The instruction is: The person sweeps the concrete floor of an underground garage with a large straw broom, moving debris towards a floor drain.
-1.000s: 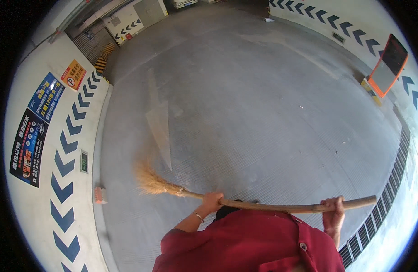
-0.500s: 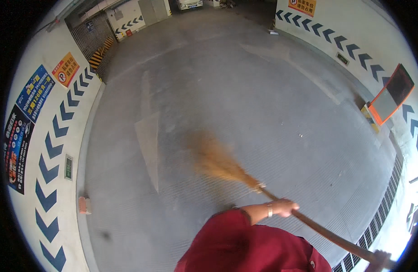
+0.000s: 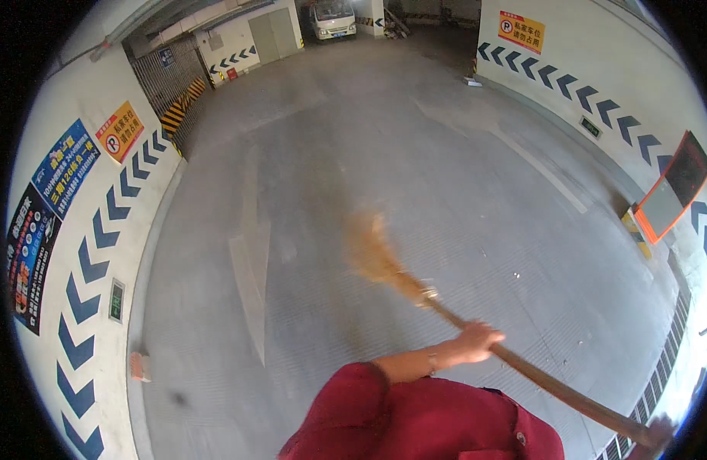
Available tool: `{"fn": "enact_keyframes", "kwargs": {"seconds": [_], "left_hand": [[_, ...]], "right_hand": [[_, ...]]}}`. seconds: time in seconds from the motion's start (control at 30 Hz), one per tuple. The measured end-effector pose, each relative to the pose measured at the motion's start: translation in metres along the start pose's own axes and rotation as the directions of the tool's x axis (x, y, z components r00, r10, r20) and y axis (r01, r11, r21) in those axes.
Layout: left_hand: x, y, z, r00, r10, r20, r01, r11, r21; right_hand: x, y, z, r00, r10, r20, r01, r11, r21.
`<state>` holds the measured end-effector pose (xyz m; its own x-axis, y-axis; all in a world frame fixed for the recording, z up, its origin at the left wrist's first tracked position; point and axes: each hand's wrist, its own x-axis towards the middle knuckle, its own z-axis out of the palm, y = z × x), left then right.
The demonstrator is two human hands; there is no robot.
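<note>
A straw broom point(image 3: 403, 285) with a long wooden handle slants across the floor, its blurred bristles pointing away from me. My left hand point(image 3: 480, 343) is wrapped round the upper shaft, a little behind the metal-looking binding. Toward the lower right, my right hand point(image 3: 656, 437) closes on the far end of the handle; it is blurred and partly lost in the bright rim. The bristles are low over the grey floor point(image 3: 307, 307), but I cannot tell whether they touch it. Small pale bits of litter point(image 3: 516, 275) lie to the right of the broom.
A white wall with dark chevrons point(image 3: 81, 299) runs along the left, with a brick point(image 3: 140, 366) at its foot. An orange-framed board point(image 3: 674, 188) stands by the right wall. A drain grate point(image 3: 660, 376) follows the right edge. A white van point(image 3: 332, 19) is parked far ahead.
The bristles have swung slightly rightward and farther out over the floor, both hands still on the handle. My view has tilted up, showing more of the van.
</note>
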<state>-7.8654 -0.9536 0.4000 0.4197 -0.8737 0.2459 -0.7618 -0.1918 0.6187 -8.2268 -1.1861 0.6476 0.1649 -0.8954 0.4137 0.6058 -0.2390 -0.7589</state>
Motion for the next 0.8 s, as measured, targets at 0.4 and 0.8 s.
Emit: {"fn": "enact_keyframes", "kwargs": {"seconds": [0.4, 0.8], "left_hand": [[-0.285, -0.218, -0.072, 0.455, -0.889, -0.052, 0.861, 0.424, 0.28], [-0.001, -0.307, -0.053, 0.871, -0.452, 0.191, 0.433, 0.892, 0.131]], "right_hand": [[-0.129, 0.318, 0.28, 0.189, 0.702, 0.687, -0.925, 0.363, -0.116], [-0.047, 0.281, 0.271, 0.778, 0.549, 0.304, -0.46, 0.828, -0.32]]}}
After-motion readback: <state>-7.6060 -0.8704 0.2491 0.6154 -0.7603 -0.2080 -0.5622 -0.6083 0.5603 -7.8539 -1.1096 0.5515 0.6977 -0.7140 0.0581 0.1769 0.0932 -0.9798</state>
